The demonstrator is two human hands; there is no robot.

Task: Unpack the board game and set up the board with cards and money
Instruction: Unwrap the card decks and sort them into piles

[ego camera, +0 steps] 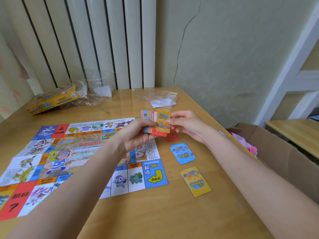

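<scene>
The left hand (138, 135) grips a fanned stack of cards (151, 123) from below, fingers curled round its lower edge, held up above the worktop (155, 213). The right hand (184, 123) meets it from the other side and pinches the front yellow card (163, 120) of the fan between thumb and fingertips; that card stands upright, overlapping a red card behind it. So both grips are pressed onto cards, neither spread.

Just under the grip, partly hidden by the held cards, a red card pile (172, 137) lies on the worktop. Nearer the person from there sits a blue card pile (183, 153), slightly fanned, and nearer still a yellow card pile (196, 181), each apart from the next.

To the left of the grip and below the left forearm the paper game board (51, 161) lies flat and unfolded, its blue start square with a yellow arrow at the corner closest to the card piles.

Beyond the grip a clear plastic tray (160, 97) rests near the worktop's far edge. Far to the left, by the radiator, lie the opened yellow game box (51, 99) and crumpled clear wrapping (96, 90) beside it. To the right of the worktop stands an open cardboard box (284, 161)
</scene>
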